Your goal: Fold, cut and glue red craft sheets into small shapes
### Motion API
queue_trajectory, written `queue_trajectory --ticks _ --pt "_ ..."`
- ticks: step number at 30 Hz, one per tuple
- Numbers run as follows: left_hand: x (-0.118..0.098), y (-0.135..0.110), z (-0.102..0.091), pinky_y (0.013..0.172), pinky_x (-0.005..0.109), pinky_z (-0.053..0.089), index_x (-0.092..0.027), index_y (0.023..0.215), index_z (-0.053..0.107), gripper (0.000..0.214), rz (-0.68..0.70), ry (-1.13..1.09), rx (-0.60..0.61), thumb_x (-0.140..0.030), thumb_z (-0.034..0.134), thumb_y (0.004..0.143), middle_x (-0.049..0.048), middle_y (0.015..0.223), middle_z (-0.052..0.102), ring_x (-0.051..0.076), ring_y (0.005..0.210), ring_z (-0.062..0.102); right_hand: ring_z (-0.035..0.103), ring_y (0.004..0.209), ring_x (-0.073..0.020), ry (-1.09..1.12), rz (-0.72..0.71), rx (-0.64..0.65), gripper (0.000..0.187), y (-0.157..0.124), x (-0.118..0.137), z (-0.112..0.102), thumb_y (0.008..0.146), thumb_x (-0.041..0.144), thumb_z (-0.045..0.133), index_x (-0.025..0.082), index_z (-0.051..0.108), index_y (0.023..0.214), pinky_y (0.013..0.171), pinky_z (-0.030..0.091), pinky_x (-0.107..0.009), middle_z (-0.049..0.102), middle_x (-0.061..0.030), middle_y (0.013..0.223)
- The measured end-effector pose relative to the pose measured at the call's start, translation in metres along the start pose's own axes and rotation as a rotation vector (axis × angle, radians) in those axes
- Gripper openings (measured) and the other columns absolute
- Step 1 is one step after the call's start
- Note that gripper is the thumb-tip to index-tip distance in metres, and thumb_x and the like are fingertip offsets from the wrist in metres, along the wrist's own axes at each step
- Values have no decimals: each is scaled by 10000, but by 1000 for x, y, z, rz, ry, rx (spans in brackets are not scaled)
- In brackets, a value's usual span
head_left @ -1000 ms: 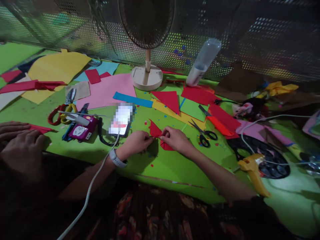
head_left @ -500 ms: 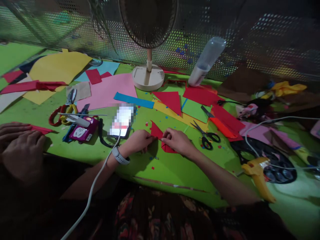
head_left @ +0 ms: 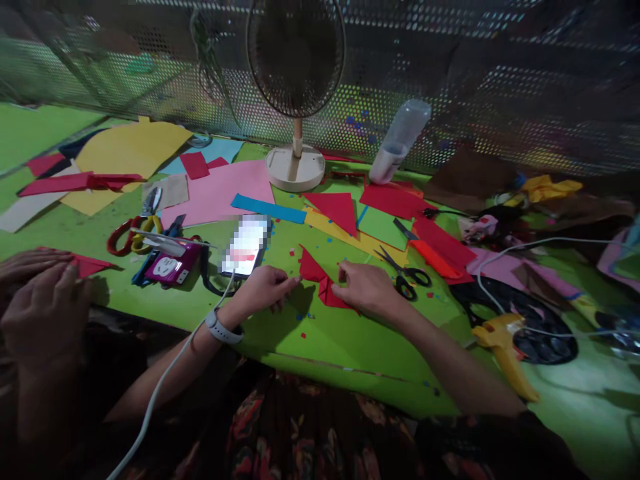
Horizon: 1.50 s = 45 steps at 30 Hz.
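A folded piece of red paper (head_left: 314, 269) lies on the green tabletop between my hands, with a pointed flap up at its left and creased folds at its right. My left hand (head_left: 267, 288) is just left of it, thumb stretched out towards the paper and fingers loosely bent, holding nothing. At the paper's right side is my right hand (head_left: 373, 288); its thumb tip touches the folds, while the index finger is lifted apart from the thumb. Part of the paper runs under this hand. Black-handled scissors (head_left: 406, 275) lie just beyond my right hand.
A phone (head_left: 245, 250) with a blurred screen lies beyond my left wrist; a white cable crosses that forearm. At left, another person's hands (head_left: 47, 300) press red paper. A yellow glue gun (head_left: 507, 350) lies right. A fan (head_left: 295, 167) and bottle (head_left: 400, 143) stand behind.
Both hands had pinched the red paper; now my left hand has drawn back left and my right finger and thumb have parted. More of the folds shows. The camera view has shifted slightly.
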<state>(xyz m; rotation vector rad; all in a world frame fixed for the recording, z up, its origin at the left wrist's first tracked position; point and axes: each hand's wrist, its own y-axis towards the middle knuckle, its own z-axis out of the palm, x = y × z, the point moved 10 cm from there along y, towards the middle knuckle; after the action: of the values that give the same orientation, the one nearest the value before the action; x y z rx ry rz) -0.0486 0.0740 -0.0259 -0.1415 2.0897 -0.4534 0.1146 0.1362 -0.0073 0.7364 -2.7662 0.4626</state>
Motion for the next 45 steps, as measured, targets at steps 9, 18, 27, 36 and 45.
queue_trajectory --ticks 9,18,27,36,45 --pt "-10 13 -8 496 218 468 -156 731 635 424 12 -274 -111 -569 595 815 38 635 695 144 533 648 603 628 -150 120 -52 -89 57 -2 4 -19 783 248 571 214 604 751 544 304 -250 688 -6 707" --pt "-29 39 31 806 263 526 -111 973 683 288 -61 -1077 74 -269 762 747 105 958 742 173 863 689 628 710 -178 28 -293 -338 196 -33 43 -54 889 275 477 200 658 900 647 415 -289 712 -52 850" --pt "-30 42 38 875 292 512 -140 1007 694 205 -43 -1285 209 -261 616 862 77 955 750 209 974 678 341 1384 -247 155 -763 -440 418 -32 47 -61 860 201 574 284 584 1269 1075 361 -486 469 -74 1447" --pt "-26 43 52 881 306 515 -137 937 687 168 -92 -1313 290 -215 685 788 93 919 749 208 936 692 425 1322 -221 297 -752 -436 233 -22 41 -51 876 289 613 331 698 1090 1049 405 -474 583 -41 1335" --pt "-30 41 48 775 284 526 -176 961 702 189 -39 -1285 190 -290 692 810 58 929 730 154 785 667 532 1202 -214 776 -216 -419 154 0 0 -32 854 372 630 241 694 805 1016 434 -434 608 -61 1252"
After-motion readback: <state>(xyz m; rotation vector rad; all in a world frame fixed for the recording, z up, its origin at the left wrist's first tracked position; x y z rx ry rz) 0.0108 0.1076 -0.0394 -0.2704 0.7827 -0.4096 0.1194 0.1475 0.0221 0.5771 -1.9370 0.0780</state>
